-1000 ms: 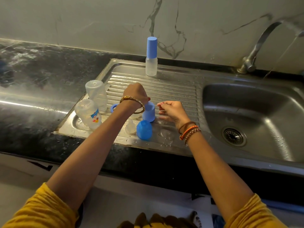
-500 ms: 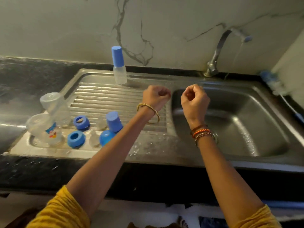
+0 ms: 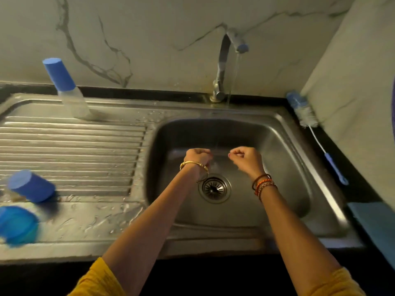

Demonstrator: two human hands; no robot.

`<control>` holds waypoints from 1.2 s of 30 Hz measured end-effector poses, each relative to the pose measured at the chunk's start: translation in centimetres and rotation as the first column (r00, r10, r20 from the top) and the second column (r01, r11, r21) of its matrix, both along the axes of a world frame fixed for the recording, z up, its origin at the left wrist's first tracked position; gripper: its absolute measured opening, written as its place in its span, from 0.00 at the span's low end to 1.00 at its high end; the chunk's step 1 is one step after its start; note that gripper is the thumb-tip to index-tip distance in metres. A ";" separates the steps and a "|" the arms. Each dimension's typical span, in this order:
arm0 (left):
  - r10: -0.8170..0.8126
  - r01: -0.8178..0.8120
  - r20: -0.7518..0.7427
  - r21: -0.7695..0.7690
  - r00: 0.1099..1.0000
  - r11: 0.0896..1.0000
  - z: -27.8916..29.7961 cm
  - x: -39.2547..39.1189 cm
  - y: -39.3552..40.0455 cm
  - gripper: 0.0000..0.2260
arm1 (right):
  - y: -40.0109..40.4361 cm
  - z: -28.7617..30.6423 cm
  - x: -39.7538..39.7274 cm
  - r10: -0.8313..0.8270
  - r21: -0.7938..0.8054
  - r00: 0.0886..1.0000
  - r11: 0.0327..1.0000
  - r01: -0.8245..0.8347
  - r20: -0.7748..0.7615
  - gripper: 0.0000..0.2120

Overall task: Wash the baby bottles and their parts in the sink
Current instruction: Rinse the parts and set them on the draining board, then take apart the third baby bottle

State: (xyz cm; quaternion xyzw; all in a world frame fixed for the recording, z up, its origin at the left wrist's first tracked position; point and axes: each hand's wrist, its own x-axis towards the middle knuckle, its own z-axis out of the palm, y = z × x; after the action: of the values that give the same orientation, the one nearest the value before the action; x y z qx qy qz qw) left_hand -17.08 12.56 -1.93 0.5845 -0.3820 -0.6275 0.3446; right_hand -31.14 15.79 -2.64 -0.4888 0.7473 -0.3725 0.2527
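My left hand (image 3: 197,157) and right hand (image 3: 246,158) curl over the basin, and I cannot tell if the fingers pinch anything. At the left edge, a blue cap (image 3: 31,185) and blue lid (image 3: 18,225) are blurred, the lid cut off. Something blue (image 3: 372,221) at the right edge is cropped too.

We are seeing a small clear bottle (image 3: 73,101) with a tall blue cap (image 3: 58,74) standing upright at the back of the ribbed draining board (image 3: 72,144). A blue cap (image 3: 31,185) is lying near the board's front left, blurred, and a round blue lid (image 3: 18,224) is sitting just in front of it at the frame's edge. Water is running in a thin stream from the tap (image 3: 224,67) into the steel sink (image 3: 284,159), which is holding no bottle part we can make out.
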 end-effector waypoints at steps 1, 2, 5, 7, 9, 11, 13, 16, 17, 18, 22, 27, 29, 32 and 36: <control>0.043 -0.042 -0.037 0.021 0.998 0.999 0.3 -0.8 -0.5 0.13 | -1.2 0.3 -0.8 -0.003 0.008 1.000 1.000 0.003 0.027 0.06; 0.087 -0.084 -0.068 0.040 0.994 0.996 0.5 -1.5 -1.1 0.12 | -2.4 0.7 -1.3 -0.005 0.003 0.998 1.000 0.005 0.056 0.08; 0.218 -0.213 -0.114 0.060 0.969 0.975 1.1 -3.0 -3.4 0.10 | -7.1 2.4 -2.5 -0.006 -0.039 0.993 0.999 0.011 0.120 0.11; 0.249 -0.245 -0.106 0.048 0.963 0.968 1.3 -3.5 -5.2 0.06 | -10.5 3.7 -3.0 -0.002 -0.063 0.992 0.998 0.010 0.123 0.11; 0.233 -0.230 -0.089 0.044 0.968 0.972 1.4 -3.9 -6.8 0.05 | -13.5 4.8 -3.3 0.037 -0.097 0.998 0.995 -0.031 0.057 0.12; 0.207 -0.205 -0.060 0.043 0.976 0.978 1.5 -4.4 -8.1 0.03 | -16.3 5.5 -3.5 0.063 -0.103 0.994 0.992 -0.072 -0.090 0.19; 0.182 -0.180 -0.039 0.045 0.983 0.983 1.2 -4.8 -9.0 0.04 | -18.3 5.7 -3.1 0.079 -0.057 0.966 0.994 -0.096 -0.247 0.22; 0.148 -0.147 -0.023 0.050 0.989 0.988 0.7 -5.4 -9.9 0.08 | -20.2 5.4 -2.5 0.077 -0.072 0.911 0.991 -0.116 -0.405 0.22; 0.139 -0.138 -0.021 0.052 0.990 0.989 0.6 -5.5 -10.0 0.08 | -20.4 5.3 -2.4 0.055 -0.093 0.883 0.989 -0.111 -0.466 0.22; 0.135 -0.134 -0.016 0.052 0.991 0.990 0.5 -5.7 -10.1 0.07 | -20.6 5.3 -2.3 0.034 -0.117 0.856 0.987 -0.109 -0.516 0.22; 0.163 -0.161 -0.026 0.072 0.986 0.984 0.0 -5.9 -10.3 0.08 | -21.0 4.8 -2.3 0.006 -0.142 0.858 0.986 -0.092 -0.513 0.23; 0.153 -0.150 -0.034 0.082 0.988 0.985 -0.4 -5.7 -10.0 0.09 | -20.2 4.2 -1.8 -0.005 -0.104 0.970 0.994 -0.021 -0.243 0.22; 0.157 -0.153 -0.043 0.086 0.987 0.984 -0.5 -5.5 -9.9 0.09 | -18.9 3.9 -1.9 0.040 -0.106 0.993 0.993 -0.051 -0.109 0.18; 0.159 -0.155 -0.038 0.078 0.987 0.985 -0.5 -4.5 -9.2 0.06 | -14.7 2.3 -1.3 -0.033 -0.208 0.999 0.977 0.039 0.031 0.14; 0.181 -0.182 0.033 0.010 0.983 0.983 -0.1 -2.0 -8.0 0.07 | -10.0 0.6 0.1 0.201 0.083 0.970 0.978 -0.191 -0.137 0.09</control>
State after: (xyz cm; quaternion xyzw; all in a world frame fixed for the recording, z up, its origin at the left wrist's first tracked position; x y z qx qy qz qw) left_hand -19.09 4.57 -2.07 0.6290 -0.3284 -0.5865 0.3905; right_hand -31.06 5.83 -2.08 -0.5768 0.7243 -0.2832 0.2501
